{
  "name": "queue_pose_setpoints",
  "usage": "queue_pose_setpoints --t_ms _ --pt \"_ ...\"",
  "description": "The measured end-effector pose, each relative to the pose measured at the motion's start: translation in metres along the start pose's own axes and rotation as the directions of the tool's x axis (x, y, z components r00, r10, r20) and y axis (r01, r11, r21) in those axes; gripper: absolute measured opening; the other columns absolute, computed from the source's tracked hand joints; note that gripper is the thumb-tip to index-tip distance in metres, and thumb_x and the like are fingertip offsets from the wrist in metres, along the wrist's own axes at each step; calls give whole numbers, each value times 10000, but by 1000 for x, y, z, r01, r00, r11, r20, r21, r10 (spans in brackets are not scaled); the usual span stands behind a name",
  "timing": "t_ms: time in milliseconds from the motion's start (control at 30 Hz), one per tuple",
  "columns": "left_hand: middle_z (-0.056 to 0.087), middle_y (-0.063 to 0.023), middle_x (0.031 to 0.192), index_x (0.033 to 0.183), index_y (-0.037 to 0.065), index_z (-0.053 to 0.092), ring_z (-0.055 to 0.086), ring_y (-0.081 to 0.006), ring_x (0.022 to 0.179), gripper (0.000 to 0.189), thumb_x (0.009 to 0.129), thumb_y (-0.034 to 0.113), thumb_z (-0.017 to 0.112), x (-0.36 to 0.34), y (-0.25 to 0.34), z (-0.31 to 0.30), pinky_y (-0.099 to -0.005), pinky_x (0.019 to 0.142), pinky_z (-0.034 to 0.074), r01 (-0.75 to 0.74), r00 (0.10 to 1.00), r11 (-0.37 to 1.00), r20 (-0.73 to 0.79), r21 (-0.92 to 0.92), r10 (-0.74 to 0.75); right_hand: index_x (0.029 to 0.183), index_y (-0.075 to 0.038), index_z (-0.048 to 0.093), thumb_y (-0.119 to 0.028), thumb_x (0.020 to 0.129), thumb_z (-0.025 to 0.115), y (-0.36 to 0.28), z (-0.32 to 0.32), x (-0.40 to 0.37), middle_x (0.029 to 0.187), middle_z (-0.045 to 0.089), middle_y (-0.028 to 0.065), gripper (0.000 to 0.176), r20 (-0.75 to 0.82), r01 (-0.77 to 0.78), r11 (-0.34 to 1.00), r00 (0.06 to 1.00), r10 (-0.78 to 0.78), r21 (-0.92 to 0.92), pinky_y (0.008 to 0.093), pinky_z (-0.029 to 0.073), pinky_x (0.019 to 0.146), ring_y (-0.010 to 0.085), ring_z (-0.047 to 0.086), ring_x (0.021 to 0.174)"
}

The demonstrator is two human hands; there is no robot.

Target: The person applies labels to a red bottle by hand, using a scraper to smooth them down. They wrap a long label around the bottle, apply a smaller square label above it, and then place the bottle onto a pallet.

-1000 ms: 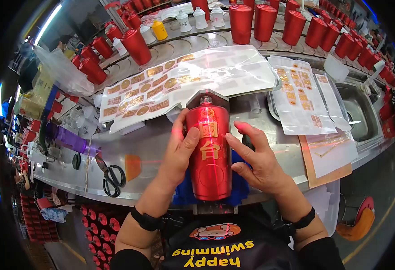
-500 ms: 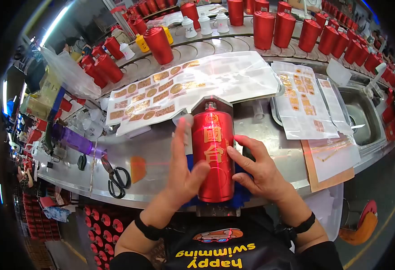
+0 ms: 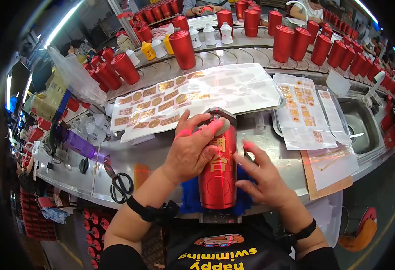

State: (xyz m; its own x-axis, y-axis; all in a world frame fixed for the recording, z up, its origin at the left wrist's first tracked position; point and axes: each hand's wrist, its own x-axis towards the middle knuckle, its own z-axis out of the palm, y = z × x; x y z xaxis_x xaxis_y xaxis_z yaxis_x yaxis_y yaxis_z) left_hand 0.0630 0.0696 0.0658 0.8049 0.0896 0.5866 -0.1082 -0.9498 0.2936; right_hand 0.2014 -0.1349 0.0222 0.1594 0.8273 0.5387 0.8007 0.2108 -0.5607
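A red bottle (image 3: 217, 184) with gold characters lies in a metal cradle (image 3: 220, 219), its neck pointing away from me. My left hand (image 3: 189, 150) reaches over its upper part, fingers bent, and presses a small pale pad (image 3: 223, 128) near the shoulder. That hand covers part of the top character. At the bottle's right side is my right hand (image 3: 265, 177), fingers apart and fingertips close to the bottle's edge. Blue cloth (image 3: 190, 198) shows under the cradle.
Beyond the bottle lie sheets of gold decals (image 3: 161, 99), with another decal sheet (image 3: 301, 112) by the sink (image 3: 364, 123). Black-handled scissors (image 3: 120, 182) and a purple bottle (image 3: 78, 144) are at left. A conveyor (image 3: 242, 51) carries red bottles; a person (image 3: 202, 6) works behind it.
My left hand has come from beside the bottle onto its upper part, bringing the pale pad with it. The right hand stays by the right side. The view has shifted slightly.
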Motion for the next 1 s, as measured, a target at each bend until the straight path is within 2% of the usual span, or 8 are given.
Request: queue_pose_setpoints --t_ms 167,333,433,500,633,767,833,1000 --pt "670 -96 1161 1362 47 531 514 -308 1210 498 969 352 532 -27 18 4 -543 1124 247 28 996 997 -90 77 -21 1088 -42 584 -103 863 664 -5 -36 59 873 671 163 247 -85 -153 961 981 176 232 376 524 670 341 678 761" --pt "657 -117 1228 1382 10 505 526 -310 1202 542 972 363 528 -48 26 1 -533 1115 262 63 991 994 -122 87 -52 1086 3 616 -161 836 704 18 -35 127 922 684 164 312 19 -159 984 987 161 -81 351 519 755 260 666 814" --pt "610 -164 1273 1361 -28 503 522 -337 1215 533 990 353 493 -61 27 1 -513 1116 275 134 983 990 -134 33 -128 1083 11 626 -134 835 699 5 -27 125 924 681 184 296 232 -117 953 971 51 280 362 523 765 303 666 832" --pt "564 -224 1295 1355 -63 485 519 -376 1218 545 1013 359 442 -71 26 4 -491 1122 285 203 971 979 -127 -23 -204 1001 -49 648 -153 817 690 4 -11 122 848 644 145 215 -140 58 995 989 -46 86 405 500 756 324 652 824" --pt "566 -214 1295 1375 -42 473 512 -378 1194 530 1000 333 479 -70 23 8 -494 1103 297 233 942 963 -214 -138 -258 941 -173 648 -191 731 751 -27 -14 76 747 465 37 235 143 436 846 900 -412 -307 368 407 774 206 583 804" --pt "572 -195 1281 1394 -23 458 435 -379 1269 571 991 380 489 -42 10 -4 -505 1102 297 94 986 991 -129 -96 -106 984 -93 680 -119 794 772 -34 -30 35 843 617 20 213 189 150 924 955 -227 351 302 432 721 161 606 751" --pt "615 -118 1234 1388 40 493 439 -332 1268 569 991 446 455 -13 9 -8 -522 1138 231 -1 1000 998 18 -56 2 1010 -53 657 -113 845 743 -27 -37 15 849 637 -1 196 150 -347 779 937 317 522 238 454 650 80 595 724" --pt "660 3 1159 1321 148 581 459 -240 1226 530 1000 514 371 -11 18 -8 -500 1180 125 -211 960 966 219 150 176 1052 -1 630 -164 910 700 -9 -26 -10 872 673 23 227 -88 -377 581 782 617 721 203 498 647 56 615 745"
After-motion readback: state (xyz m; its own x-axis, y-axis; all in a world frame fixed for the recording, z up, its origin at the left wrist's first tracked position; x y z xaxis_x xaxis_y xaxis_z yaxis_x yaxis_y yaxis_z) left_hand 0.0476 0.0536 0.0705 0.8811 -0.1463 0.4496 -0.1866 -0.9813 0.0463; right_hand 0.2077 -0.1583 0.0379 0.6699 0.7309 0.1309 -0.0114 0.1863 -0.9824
